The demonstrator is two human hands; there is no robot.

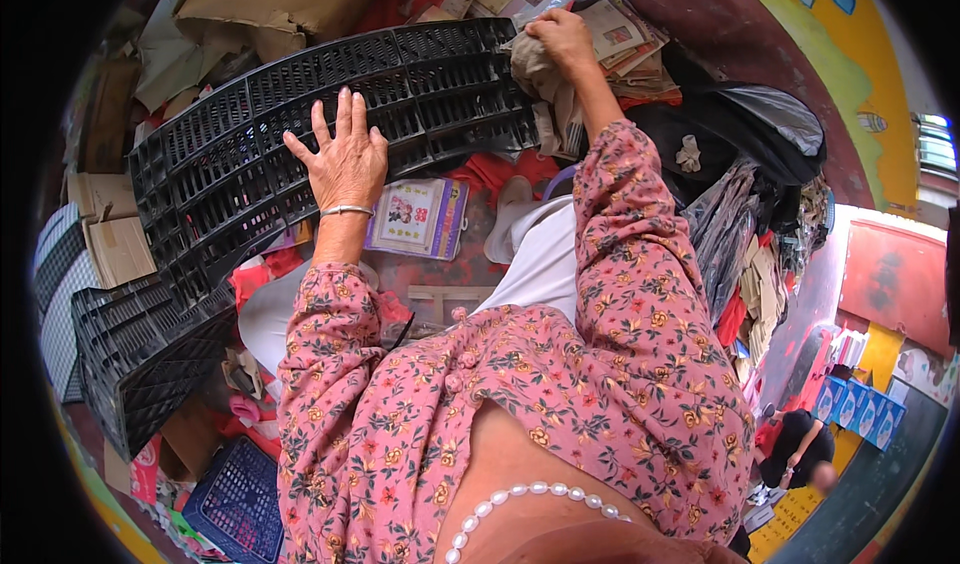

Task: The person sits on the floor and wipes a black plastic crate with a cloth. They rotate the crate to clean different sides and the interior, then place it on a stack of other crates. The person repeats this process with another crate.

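Across the upper left stretches a long black plastic rack (265, 154) with slotted panels, curved by the lens. My left hand (345, 159) lies on it, fingers spread and pointing away from me. At the rack's right end, my right hand (562, 42) is closed on a crumpled greyish-beige cloth (535, 66). The cloth touches that end of the rack. Under the rack, between my arms, lies a flat purple-and-white printed package (420, 221).
A big cardboard box (280, 4) stands at the far left. Stacked papers (620, 39) lie beyond my right hand, near a black bag (740, 129). Another black plastic piece (150, 354) and a blue basket (238, 504) are at left. A person (795, 449) is at lower right.
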